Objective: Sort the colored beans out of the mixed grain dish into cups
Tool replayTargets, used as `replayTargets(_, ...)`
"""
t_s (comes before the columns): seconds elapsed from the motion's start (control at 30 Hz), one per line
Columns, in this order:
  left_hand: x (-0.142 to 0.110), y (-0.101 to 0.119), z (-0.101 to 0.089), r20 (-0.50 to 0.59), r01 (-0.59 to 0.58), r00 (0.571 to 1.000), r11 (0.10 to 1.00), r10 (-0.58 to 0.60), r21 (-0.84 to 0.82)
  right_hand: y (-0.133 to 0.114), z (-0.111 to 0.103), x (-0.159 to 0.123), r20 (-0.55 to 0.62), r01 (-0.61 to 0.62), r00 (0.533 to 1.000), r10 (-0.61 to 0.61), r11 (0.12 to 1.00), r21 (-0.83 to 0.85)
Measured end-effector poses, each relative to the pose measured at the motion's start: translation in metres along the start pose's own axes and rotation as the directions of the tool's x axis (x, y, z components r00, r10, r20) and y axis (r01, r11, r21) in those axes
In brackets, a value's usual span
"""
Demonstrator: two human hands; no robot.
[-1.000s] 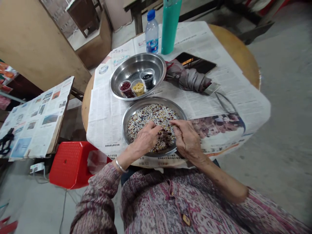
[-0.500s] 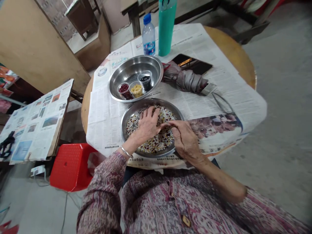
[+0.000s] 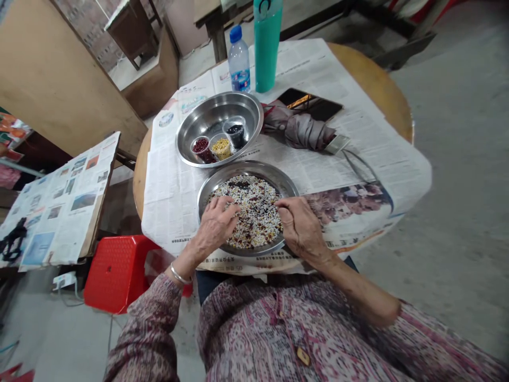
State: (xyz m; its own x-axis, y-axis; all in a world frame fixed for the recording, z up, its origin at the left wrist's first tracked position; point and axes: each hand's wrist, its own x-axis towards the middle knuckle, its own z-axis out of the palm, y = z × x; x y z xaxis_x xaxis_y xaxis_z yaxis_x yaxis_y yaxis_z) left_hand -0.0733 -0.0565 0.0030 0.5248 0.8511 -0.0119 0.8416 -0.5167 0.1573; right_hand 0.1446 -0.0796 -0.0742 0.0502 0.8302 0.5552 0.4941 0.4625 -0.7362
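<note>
A steel bowl (image 3: pixel 289 179) in front of me holds a spread mix of white grains (image 3: pixel 254 207) with red, yellow and black beans among them. Over the bowl's left side is my left hand (image 3: pixel 217 225), its fingers bent and somewhat apart, close to the grains. My right hand (image 3: pixel 303 229) is at the right rim, fingers curled with thumb and forefinger together; whatever may be inside is hidden. Behind, a larger steel basin (image 3: pixel 199 119) holds clear cups of red beans (image 3: pixel 202 148), yellow beans (image 3: pixel 221 148) and black beans (image 3: pixel 236 133).
Newspaper (image 3: pixel 382 159) covers the round table. A water bottle (image 3: pixel 239 61), a green bottle (image 3: pixel 267 48), a phone (image 3: pixel 324 107) and a folded umbrella (image 3: pixel 304 130) lie or stand at the back. A red stool (image 3: pixel 115 273) is at the left, below a newspaper-covered table (image 3: pixel 63 196).
My left hand has drawn back from the middle of the bowl to its left side, away from my right hand, uncovering the grains. My right hand stays at the right rim, fingers still curled.
</note>
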Motion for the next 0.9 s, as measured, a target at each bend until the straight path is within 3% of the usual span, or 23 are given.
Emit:
replayTargets(0.07, -0.006, -0.003, 0.002, -0.01, 0.112, 0.994, 0.993, -0.111, 0.023, 0.001, 0.001, 0.0, 0.005, -0.01, 1.0, 0.01, 1.0, -0.003)
replayTargets(0.13, -0.008, -0.001, 0.007, 0.049, 0.121, 0.991, 0.992, -0.122, 0.031, 0.002, 0.001, -0.001, 0.005, -0.017, 1.0, 0.017, 1.0, -0.007)
replayTargets(0.3, 0.0, 0.015, 0.022, 0.207, -0.048, 0.977, 0.999, 0.043, 0.021, 0.003, 0.003, 0.0, 0.0, -0.002, 1.0, 0.002, 1.0, -0.023)
replayTargets(0.5, 0.03, 0.028, 0.04, 0.151, -0.234, 0.964, 0.966, 0.217, 0.108, 0.002, 0.003, 0.002, -0.004, 0.035, 0.999, -0.035, 0.999, -0.033)
replayTargets(0.6, 0.045, 0.024, 0.041, 0.099, -0.174, 0.982, 0.973, 0.16, 0.153, 0.003, 0.004, 0.002, -0.011, 0.053, 0.998, -0.054, 0.998, -0.044)
replayTargets(0.73, 0.047, 0.013, 0.035, 0.046, 0.031, 0.998, 0.985, -0.039, 0.169, 0.004, 0.005, 0.002, -0.006, 0.05, 0.999, -0.05, 0.997, -0.051)
replayTargets(0.83, 0.03, 0.01, 0.029, 0.101, 0.13, 0.984, 0.979, -0.147, 0.157, 0.006, 0.006, 0.002, -0.003, 0.064, 0.998, -0.064, 0.996, -0.057)
replayTargets(0.9, 0.016, 0.012, 0.027, 0.178, 0.121, 0.973, 0.982, -0.146, 0.144, 0.006, 0.006, 0.001, 0.0, 0.069, 0.998, -0.069, 0.996, -0.051)
